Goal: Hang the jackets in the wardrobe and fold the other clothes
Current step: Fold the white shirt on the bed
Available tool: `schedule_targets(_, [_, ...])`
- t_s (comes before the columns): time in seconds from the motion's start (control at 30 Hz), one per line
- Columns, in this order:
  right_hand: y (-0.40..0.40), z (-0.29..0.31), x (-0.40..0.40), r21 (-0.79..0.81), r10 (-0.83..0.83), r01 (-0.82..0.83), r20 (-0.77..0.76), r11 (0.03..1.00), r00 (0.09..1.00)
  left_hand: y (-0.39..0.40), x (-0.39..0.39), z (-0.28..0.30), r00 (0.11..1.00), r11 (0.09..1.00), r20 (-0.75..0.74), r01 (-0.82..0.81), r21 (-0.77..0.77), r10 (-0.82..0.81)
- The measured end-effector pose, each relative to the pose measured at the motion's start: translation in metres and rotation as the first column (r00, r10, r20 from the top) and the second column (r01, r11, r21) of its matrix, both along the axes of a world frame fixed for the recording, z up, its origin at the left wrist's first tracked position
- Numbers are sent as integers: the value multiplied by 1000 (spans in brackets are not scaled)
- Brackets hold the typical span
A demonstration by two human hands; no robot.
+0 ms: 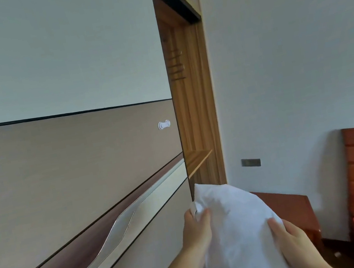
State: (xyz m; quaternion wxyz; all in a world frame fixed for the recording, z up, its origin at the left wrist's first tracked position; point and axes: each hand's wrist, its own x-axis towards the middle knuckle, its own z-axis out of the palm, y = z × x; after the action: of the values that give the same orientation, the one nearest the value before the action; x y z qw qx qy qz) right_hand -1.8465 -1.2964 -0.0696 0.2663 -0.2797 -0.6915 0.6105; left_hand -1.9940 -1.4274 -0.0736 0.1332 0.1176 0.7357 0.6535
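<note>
White garment (233, 230): pinched by left hand (196, 229), gripped by right hand (289, 239); wardrobe opening (193, 112) directly above, left hand nearer.

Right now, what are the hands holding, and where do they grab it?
A white garment. The left hand pinches its upper edge; the right hand grips its right side.

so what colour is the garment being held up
White, plain; the garment shows clearly in the head view.

White folded cloth (233, 230) held between both hands, before the wooden open wardrobe niche (192, 107); sliding beige wardrobe door (68, 153) left, red-brown bedside cabinet (288, 206) right, behind cloth.
</note>
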Motion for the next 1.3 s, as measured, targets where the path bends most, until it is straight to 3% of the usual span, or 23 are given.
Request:
schedule_targets(0.13, [76,-5,-87,21,-19,19,-3,1000,1000,74,-91,-9,981,985,127,136,107,-149])
schedule_targets(0.27, [158,-3,-157,33,-77,75,59,997,995,151,-172,-7,891,920,235,361,150,-388])
schedule_targets(0.47, [274,6,-245,89,-92,83,93,993,991,265,-266,8,844,889,294,390,239,-449])
schedule_targets(0.6, [350,-8,-321,88,-46,35,127,996,991,327,-336,-5,869,922,318,329,205,-380])
schedule_targets(0.77, [439,-12,-417,-88,205,-198,73,976,976,403,-420,-15,928,966,309,143,213,-205])
schedule_targets(0.87, [478,-3,-475,-393,438,-417,-39,819,898,437,-473,-9,946,959,317,-32,282,-61])
schedule_targets(0.9, [489,-2,-495,-413,496,-478,-72,775,865,443,-490,-7,949,944,316,-81,321,-26])
schedule_targets(1.0, [526,-21,-569,-315,609,-588,-41,745,792,452,-540,-5,959,893,260,-213,396,114])
schedule_targets(1.1, [525,-17,-629,-413,690,-639,-33,649,723,456,-588,-10,953,870,183,-295,395,240])
schedule_targets(1.3, [544,-43,-743,-357,642,-577,93,735,761,473,-703,-59,907,895,310,-367,254,284])
